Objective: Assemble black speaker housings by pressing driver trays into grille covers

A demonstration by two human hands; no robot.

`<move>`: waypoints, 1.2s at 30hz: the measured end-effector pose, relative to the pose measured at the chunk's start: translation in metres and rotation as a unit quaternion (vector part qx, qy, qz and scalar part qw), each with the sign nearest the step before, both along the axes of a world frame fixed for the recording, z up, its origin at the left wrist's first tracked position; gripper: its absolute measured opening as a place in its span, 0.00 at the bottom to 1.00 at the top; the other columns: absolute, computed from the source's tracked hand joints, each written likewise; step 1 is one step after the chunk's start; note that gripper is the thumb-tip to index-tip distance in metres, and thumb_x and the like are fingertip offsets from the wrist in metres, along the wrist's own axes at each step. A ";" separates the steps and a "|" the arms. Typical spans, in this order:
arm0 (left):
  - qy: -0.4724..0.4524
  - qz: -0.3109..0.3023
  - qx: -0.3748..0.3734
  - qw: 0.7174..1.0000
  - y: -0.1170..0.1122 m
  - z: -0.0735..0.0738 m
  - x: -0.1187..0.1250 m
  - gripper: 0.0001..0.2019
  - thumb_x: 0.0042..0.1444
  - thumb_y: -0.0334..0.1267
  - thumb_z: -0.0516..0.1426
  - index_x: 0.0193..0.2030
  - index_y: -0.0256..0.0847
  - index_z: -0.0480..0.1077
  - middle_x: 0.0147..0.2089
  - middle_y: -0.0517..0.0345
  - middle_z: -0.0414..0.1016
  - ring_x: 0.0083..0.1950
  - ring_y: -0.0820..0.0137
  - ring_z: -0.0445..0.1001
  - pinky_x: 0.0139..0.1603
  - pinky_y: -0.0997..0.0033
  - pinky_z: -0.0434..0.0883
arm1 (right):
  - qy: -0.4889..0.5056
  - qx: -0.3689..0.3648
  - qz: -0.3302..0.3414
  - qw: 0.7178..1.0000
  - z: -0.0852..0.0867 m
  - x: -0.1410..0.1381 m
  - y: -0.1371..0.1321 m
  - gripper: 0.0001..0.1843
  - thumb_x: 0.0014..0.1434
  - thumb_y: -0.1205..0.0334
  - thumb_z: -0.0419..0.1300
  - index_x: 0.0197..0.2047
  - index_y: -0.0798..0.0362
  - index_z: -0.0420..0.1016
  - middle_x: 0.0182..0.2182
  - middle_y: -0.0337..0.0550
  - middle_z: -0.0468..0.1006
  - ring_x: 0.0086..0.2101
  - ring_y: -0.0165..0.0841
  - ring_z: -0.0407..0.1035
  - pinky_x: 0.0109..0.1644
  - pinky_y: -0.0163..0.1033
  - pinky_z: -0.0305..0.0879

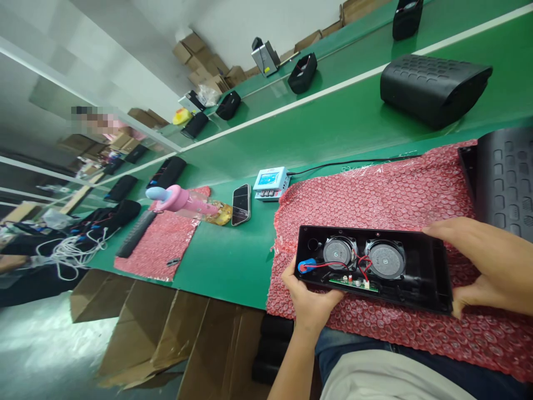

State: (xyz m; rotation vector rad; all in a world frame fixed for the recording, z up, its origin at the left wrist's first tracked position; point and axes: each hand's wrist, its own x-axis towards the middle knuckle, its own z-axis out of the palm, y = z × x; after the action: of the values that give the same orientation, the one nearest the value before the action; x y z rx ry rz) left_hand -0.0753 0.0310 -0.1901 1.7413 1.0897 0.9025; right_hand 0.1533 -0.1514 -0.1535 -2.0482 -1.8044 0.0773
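Observation:
An open black speaker housing (420, 272) lies over red bubble wrap (387, 194), showing two round speaker drivers (363, 256), red wires, a blue part and a small green circuit board. My left hand (310, 303) grips its left end from below. My right hand (487, 261) clasps its right end, fingers curled over the far edge.
A small blue-screened meter (270, 182) with a black cable, a phone (241, 204) and a pink fan (179, 199) lie on the green bench (225, 255). Black speaker shells (433, 86) sit on the conveyor belt and at far right. Cardboard sheets lean below the bench.

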 end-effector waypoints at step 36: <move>0.001 0.004 0.015 1.000 0.000 -0.002 0.000 0.43 0.27 0.38 0.68 0.53 0.39 0.53 0.48 0.50 0.63 0.47 0.63 0.71 0.50 0.61 0.69 | -0.035 0.034 0.003 0.999 0.001 0.000 0.003 0.46 0.28 0.53 0.72 0.51 0.52 0.59 0.42 0.46 0.73 0.40 0.42 0.70 0.39 0.41 0.71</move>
State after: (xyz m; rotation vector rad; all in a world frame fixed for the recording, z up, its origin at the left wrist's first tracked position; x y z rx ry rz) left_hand -0.0751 0.0314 -0.1923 1.7639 1.0891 0.9271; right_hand 0.1537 -0.1484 -0.1527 -2.0217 -1.8293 -0.0533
